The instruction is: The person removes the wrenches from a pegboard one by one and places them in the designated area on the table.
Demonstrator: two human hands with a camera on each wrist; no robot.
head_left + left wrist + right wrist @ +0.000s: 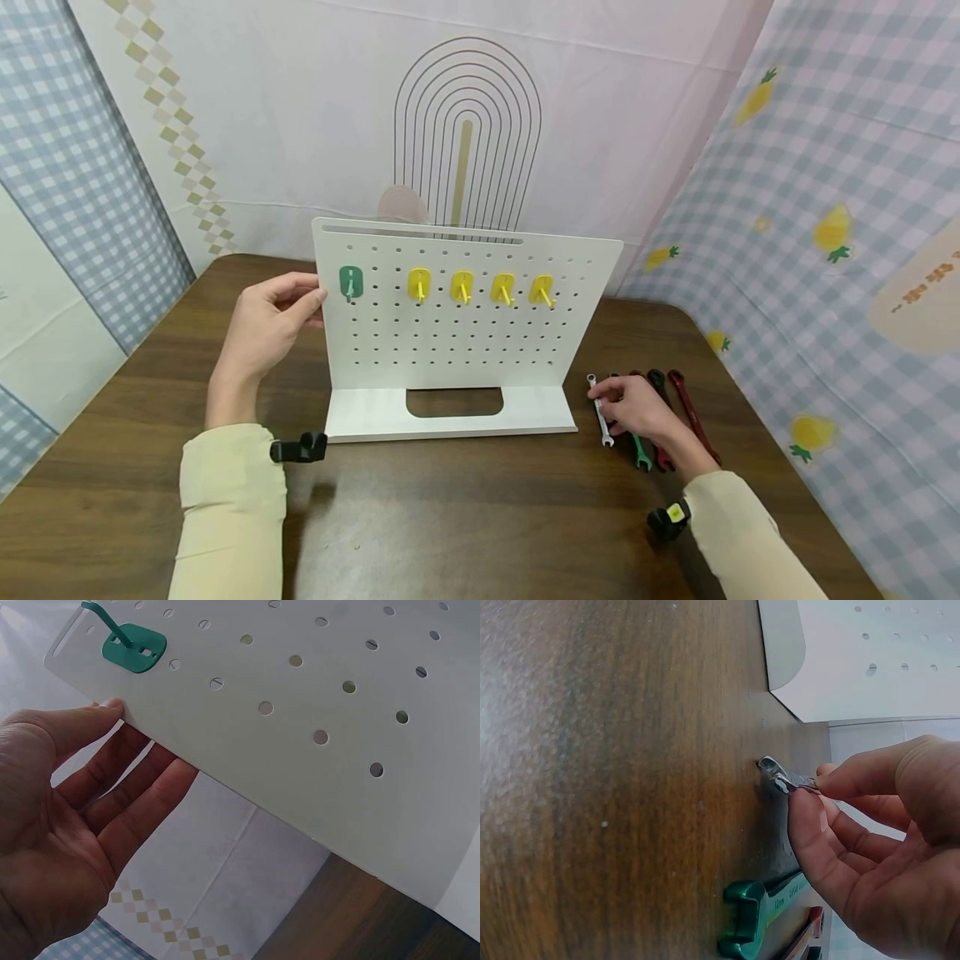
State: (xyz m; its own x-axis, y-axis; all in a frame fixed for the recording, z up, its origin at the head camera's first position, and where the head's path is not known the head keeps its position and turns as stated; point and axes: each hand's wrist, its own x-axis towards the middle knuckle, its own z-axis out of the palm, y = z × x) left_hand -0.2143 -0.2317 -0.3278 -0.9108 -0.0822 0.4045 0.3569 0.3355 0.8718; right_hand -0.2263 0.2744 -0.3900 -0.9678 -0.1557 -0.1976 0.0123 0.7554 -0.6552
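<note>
A white pegboard (450, 333) stands on the table, with a green hook (351, 283) at its upper left and several yellow hooks (462, 287) in a row to the right. My left hand (262, 321) grips the board's left edge, thumb on the front face and fingers behind, as the left wrist view shows. To the right of the board, my right hand (637, 407) pinches a silver wrench (602, 421) between thumb and fingers. Its open end lies close over the table in the right wrist view. Beside it is a green wrench (754, 915), partly under the hand.
Past the right hand lie a black wrench (657, 382) and a dark red wrench (693, 417), with another red wrench (663, 458) partly covered. The brown wooden table (420, 517) is bordered by a patterned cloth (600, 108) behind and at the sides.
</note>
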